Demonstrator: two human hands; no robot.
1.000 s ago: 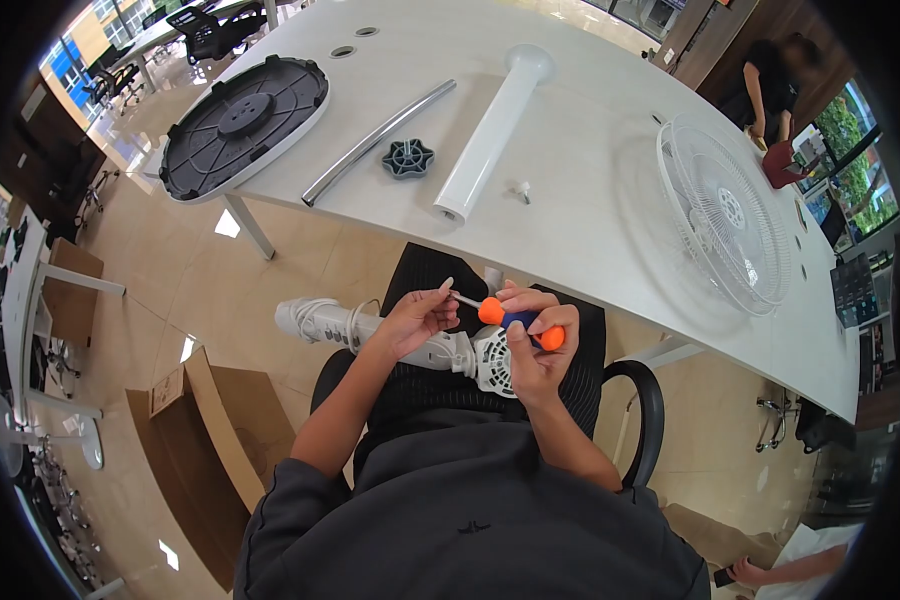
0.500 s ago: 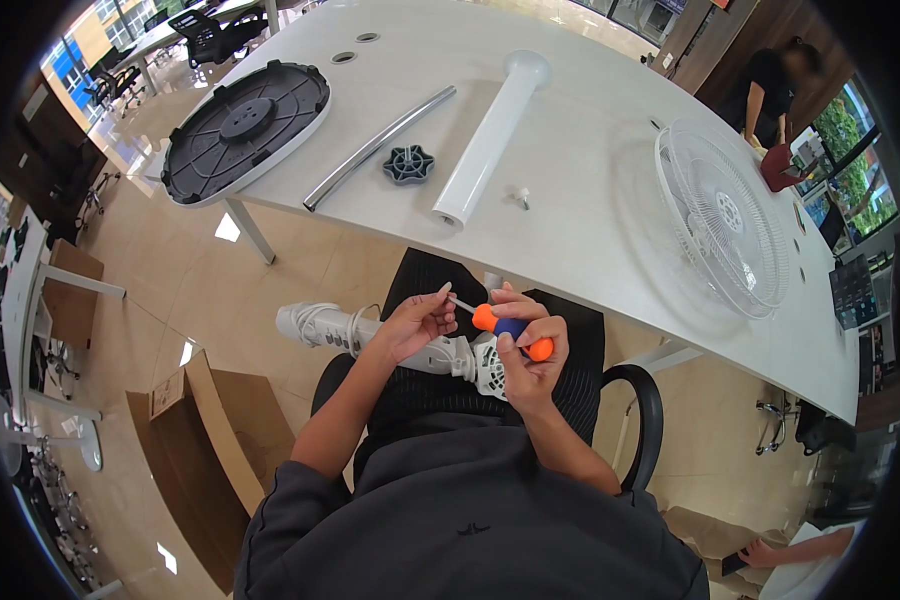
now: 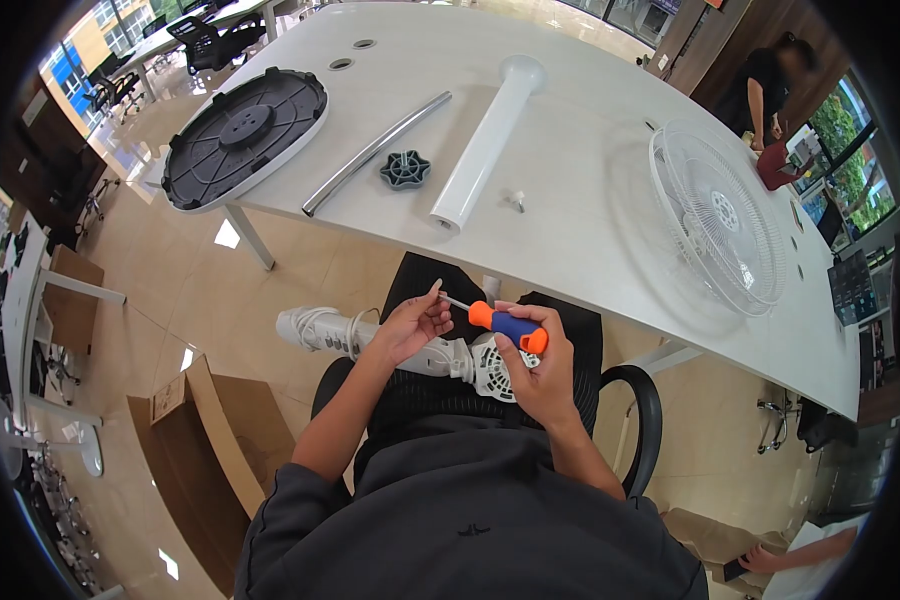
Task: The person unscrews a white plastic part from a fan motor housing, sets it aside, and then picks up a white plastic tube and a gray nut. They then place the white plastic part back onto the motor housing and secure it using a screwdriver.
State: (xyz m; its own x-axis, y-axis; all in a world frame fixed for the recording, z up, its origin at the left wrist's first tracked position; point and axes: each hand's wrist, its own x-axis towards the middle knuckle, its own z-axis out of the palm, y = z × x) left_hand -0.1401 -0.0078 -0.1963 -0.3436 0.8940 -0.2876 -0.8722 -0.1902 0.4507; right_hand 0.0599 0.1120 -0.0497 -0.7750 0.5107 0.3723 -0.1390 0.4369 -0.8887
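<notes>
Logging remotely: one screwdriver [image 3: 510,325], gripped in right hand [image 3: 548,375], long axis slanting forward-left up to left hand [image 3: 408,330], whose hold I cannot tell.

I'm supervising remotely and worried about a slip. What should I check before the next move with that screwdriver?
1. Screwdriver gripped: ok, its handle is in the right hand.
2. Left hand clear of the tip: not ok, its fingertips are right at it.
3. Screw at the tip: cannot tell, too small and partly hidden by fingers.
4. White fan body supported: ok, it lies across the lap.
5. Small white piece in sight: ok, it lies on the table, apart from the white pole.
</notes>
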